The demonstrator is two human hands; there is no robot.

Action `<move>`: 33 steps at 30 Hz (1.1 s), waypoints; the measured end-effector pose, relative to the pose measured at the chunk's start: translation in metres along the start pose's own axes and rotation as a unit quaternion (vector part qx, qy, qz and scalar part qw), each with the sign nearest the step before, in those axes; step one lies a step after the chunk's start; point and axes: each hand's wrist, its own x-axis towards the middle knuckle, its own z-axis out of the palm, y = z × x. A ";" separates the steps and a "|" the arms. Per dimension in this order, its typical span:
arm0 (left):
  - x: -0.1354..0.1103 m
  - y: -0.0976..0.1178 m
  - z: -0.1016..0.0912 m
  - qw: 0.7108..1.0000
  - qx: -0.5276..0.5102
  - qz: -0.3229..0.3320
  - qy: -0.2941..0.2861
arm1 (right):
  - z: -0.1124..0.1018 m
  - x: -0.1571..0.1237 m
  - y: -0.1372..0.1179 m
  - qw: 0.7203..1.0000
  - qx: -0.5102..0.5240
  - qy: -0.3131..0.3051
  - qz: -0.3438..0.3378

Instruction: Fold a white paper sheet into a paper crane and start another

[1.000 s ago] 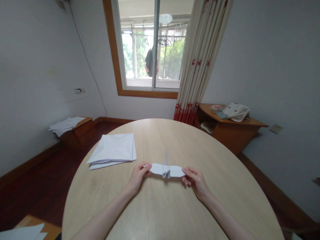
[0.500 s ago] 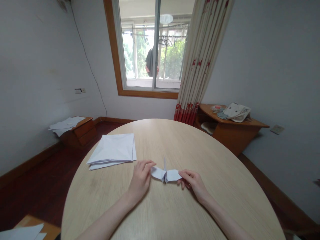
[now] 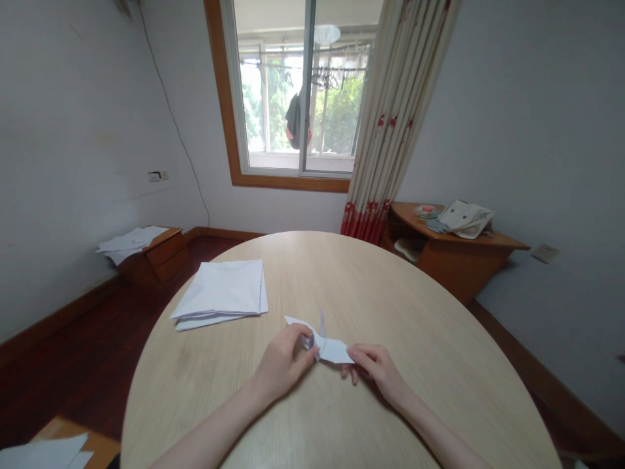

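Observation:
A folded white paper crane (image 3: pixel 334 350) is held between my two hands, over the near middle of the round wooden table (image 3: pixel 312 417). One thin point of it stands up at the back, and its wings spread to either side. My left hand (image 3: pixel 286 358) is closed on the crane near its body, thumb and fingers around the base of the left wing. With thumb and forefinger, my right hand (image 3: pixel 375 366) pinches the tip of the right wing. The left fingers partly cover the crane's body.
A stack of white paper sheets (image 3: pixel 222 290) lies at the table's left. Behind left, papers rest on a small wooden cabinet (image 3: pixel 166 251). A corner desk (image 3: pixel 454 260) with a cloth bag (image 3: pixel 463 218) stands behind right. More paper (image 3: pixel 43 453) lies at lower left.
My left hand has moved from the left wing's tip inward to the crane's body. The crane has tilted, its right side lower. My right hand keeps its pinch on the right wing.

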 end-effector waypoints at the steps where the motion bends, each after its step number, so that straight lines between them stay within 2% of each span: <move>1: 0.000 -0.002 0.001 1.000 -0.016 -0.007 0.007 | 0.001 -0.002 -0.001 1.000 -0.004 -0.011 -0.002; 5: 0.004 -0.005 0.000 0.998 -0.047 -0.016 0.040 | 0.006 -0.007 -0.004 0.998 -0.042 -0.053 -0.014; 7: 0.006 -0.005 -0.001 0.997 -0.045 -0.018 0.057 | 0.007 -0.008 -0.003 0.997 -0.058 -0.052 -0.016; 13: 0.009 -0.004 -0.003 0.994 -0.069 -0.042 0.080 | 0.004 -0.004 0.001 0.997 -0.057 0.056 -0.016; 19: 0.007 0.000 -0.002 0.990 -0.118 -0.054 0.047 | 0.002 0.002 0.011 0.990 -0.054 0.126 -0.023; 21: 0.007 0.001 -0.001 0.990 -0.130 -0.045 0.029 | 0.002 0.002 0.015 0.993 -0.029 0.116 -0.022; 25: 0.005 0.002 0.003 0.988 -0.149 -0.037 -0.004 | 0.004 0.002 0.015 0.998 0.027 0.053 -0.013; 28: 0.004 0.004 0.004 0.985 -0.166 -0.038 -0.017 | 0.005 0.000 0.008 0.999 0.022 0.025 -0.016; 33: 0.003 0.006 0.005 0.982 -0.183 -0.051 -0.018 | 0.008 -0.001 0.001 0.999 0.021 0.045 0.006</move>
